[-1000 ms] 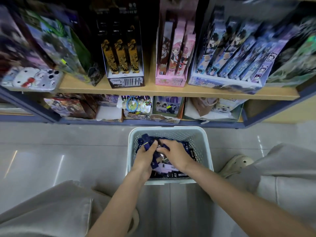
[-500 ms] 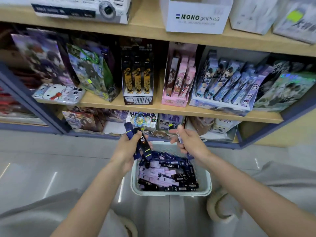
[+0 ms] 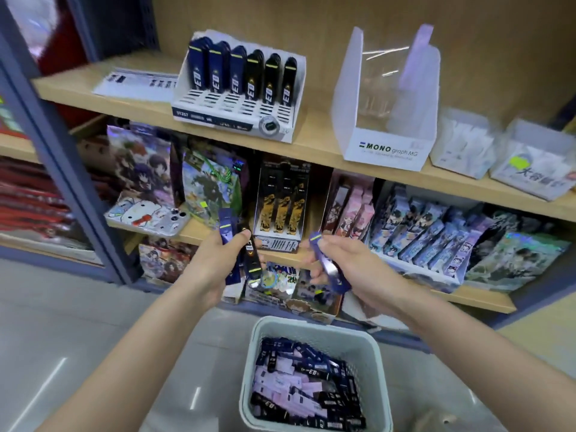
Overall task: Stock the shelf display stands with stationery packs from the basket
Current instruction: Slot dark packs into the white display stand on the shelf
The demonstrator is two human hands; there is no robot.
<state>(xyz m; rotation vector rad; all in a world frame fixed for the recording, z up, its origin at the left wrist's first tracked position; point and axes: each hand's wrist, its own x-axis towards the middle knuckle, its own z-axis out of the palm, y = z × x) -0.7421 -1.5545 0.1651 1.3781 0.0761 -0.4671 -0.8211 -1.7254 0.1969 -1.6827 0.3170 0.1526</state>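
Observation:
My left hand [image 3: 215,263] grips a few slim stationery packs [image 3: 249,254], blue and black, held upright in front of the shelves. My right hand [image 3: 346,260] holds one blue stationery pack [image 3: 327,266] at a slant. Below them a pale grey basket [image 3: 371,347] stands on the floor, filled with several more black, blue and lilac packs. On the upper shelf a white display stand [image 3: 230,120] carries a back row of blue and black packs, with its front slots bare. To its right stands a white MONO display box [image 3: 389,148] with nothing in it.
The wooden upper shelf [image 3: 318,145] also holds clear plastic boxes [image 3: 530,163] at the right and a flat sheet at the left. The middle shelf is crowded with character-print pen boxes and bags. A blue-grey upright post [image 3: 62,157] stands left.
Both hands left the basket with packs and rose in front of the shelves. The view tilted upward, bringing the upper shelf and its display stands into sight.

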